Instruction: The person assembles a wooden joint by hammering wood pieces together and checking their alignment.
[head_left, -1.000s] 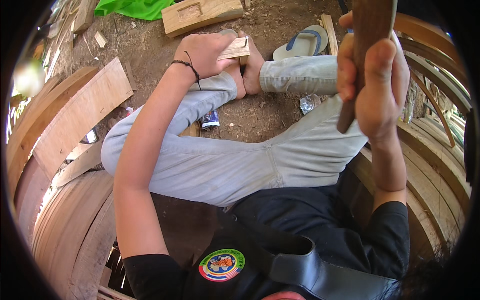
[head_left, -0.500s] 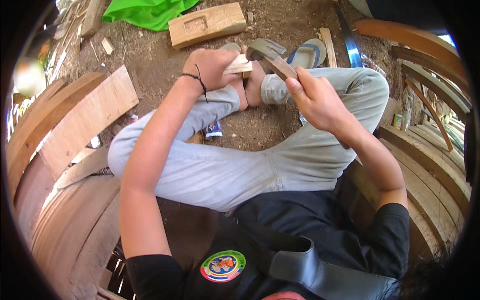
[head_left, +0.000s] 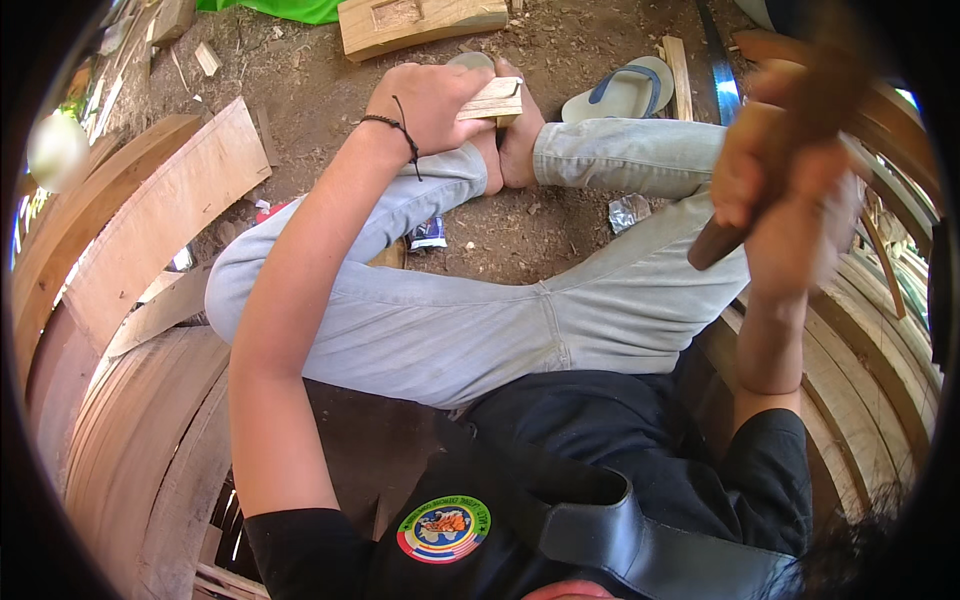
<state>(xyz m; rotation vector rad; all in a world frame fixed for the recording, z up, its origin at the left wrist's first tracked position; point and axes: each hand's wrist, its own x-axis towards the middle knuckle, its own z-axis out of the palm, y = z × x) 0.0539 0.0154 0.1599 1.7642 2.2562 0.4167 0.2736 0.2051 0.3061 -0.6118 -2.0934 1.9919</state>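
My left hand [head_left: 425, 108] is closed around a small pale wooden block [head_left: 492, 98], held over my bare feet. The block's right end sticks out past my fingers, with a thin dark line near its top edge. Off to the right, my right hand [head_left: 770, 185] is raised and wrapped round the wooden handle of a hammer [head_left: 730, 238]. The handle's lower end points down toward my knee. Motion smears this hand and handle, and the hammer's head is lost in the dark upper rim.
A larger wooden block [head_left: 420, 25] with a rectangular recess lies on the dirt ahead, beside green cloth [head_left: 275, 8]. A sandal [head_left: 620, 90], a wood strip [head_left: 678, 78] and a saw blade [head_left: 722, 75] lie front right. Curved boards [head_left: 150, 230] line both sides.
My right hand has swung the hammer up and to the right, away from the block. My left hand still grips the block. The view has shifted a little, moving the ground objects upward.
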